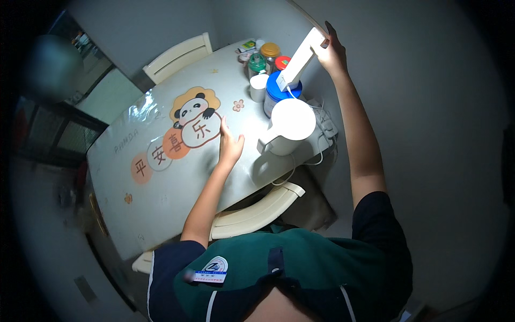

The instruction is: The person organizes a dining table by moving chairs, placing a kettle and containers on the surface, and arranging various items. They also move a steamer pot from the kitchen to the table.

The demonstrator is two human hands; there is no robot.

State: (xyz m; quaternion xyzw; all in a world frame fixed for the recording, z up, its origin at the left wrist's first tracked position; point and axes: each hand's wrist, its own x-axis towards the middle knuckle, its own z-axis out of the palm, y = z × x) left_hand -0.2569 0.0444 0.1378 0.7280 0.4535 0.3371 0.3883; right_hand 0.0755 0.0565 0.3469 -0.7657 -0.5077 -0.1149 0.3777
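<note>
My right hand [332, 52] is raised at the top of a white lamp [299, 58], its fingers at the lamp's upper end; whether they close round it is hard to tell. The lamp is lit and stands on the blue lid [273, 89] of a container, with a white cable at its base. My left hand [231, 145] rests at the table [193, 173], over the edge of a printed panda picture [193, 108], fingers apart and holding nothing. To its right stands a white handled jug [283, 147] with a bright round top.
Behind the lamp are a green-lidded bottle [256, 66], an orange-lidded jar [270, 50], a red lid [283, 62] and a white cup [258, 86]. A power strip [328, 124] with cables lies at the table's right end. Cream chairs [257, 213] stand near me and across the table [179, 58].
</note>
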